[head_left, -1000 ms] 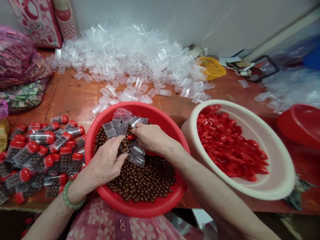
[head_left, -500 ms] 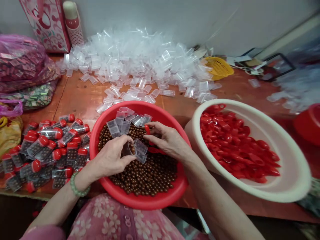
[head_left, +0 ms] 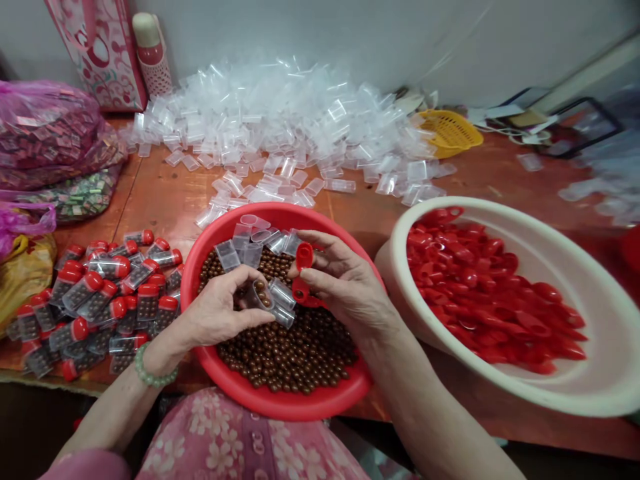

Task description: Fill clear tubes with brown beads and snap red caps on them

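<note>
Between thumb and fingers, my left hand (head_left: 225,310) grips a clear plastic container (head_left: 261,293) with brown balls inside, its mouth turned toward my right hand. My right hand (head_left: 345,280) pinches a red plastic cap (head_left: 304,255); more red caps show under its fingers. Both hands are over a red basin (head_left: 285,403) of brown balls (head_left: 285,357). Clear empty containers (head_left: 240,250) lie on the balls at the basin's far side, and a couple more (head_left: 281,303) lie beside my left fingertips.
Filled red-capped containers (head_left: 100,300) are heaped at left. A cream basin (head_left: 620,373) at right holds red caps (head_left: 480,287). Behind lies a large pile of clear containers (head_left: 280,127), with a yellow basket (head_left: 447,133) beside it. Plastic bags (head_left: 45,133) stand far left.
The red cap in my right hand has turned upright, its open side now showing. My left hand has stayed nearly in place with the container. The view has shifted slightly.
</note>
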`<act>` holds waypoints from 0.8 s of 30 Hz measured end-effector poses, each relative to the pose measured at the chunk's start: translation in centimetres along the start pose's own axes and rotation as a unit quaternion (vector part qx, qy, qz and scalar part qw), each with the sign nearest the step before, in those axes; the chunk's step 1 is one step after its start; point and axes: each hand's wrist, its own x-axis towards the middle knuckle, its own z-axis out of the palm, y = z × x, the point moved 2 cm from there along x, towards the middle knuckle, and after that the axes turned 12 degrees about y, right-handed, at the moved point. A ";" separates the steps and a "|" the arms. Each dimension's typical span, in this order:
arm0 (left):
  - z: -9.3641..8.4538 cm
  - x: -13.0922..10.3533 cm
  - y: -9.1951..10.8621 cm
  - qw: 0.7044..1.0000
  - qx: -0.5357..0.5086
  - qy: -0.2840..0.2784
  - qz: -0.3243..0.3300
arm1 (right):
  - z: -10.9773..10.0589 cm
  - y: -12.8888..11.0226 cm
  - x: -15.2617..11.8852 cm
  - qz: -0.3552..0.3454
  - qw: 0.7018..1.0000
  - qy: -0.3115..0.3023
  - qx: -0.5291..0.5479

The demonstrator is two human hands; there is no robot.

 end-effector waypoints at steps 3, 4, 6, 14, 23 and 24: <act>0.2 -0.1 0.2 0.999 -0.054 -0.001 -0.005 | 0.7 -0.3 -0.4 -0.018 1.000 0.001 0.014; 0.2 -0.1 0.3 0.998 -0.055 0.000 -0.005 | 0.9 -0.4 -0.5 -0.027 1.000 -0.002 0.008; 0.3 -0.2 0.5 0.999 -0.040 0.008 0.002 | 1.2 -0.5 -0.6 -0.046 0.999 -0.009 -0.008; 0.5 -0.1 0.9 0.992 -0.128 -0.006 -0.017 | 1.5 -0.4 -0.6 -0.071 0.997 0.012 0.024; -0.2 0.5 0.6 0.995 -0.098 -0.011 -0.010 | 1.4 -0.4 0.0 -0.052 0.995 0.086 0.016; -0.1 0.5 0.5 0.995 -0.100 -0.013 -0.011 | 1.4 -0.5 -0.1 -0.053 0.994 0.095 0.020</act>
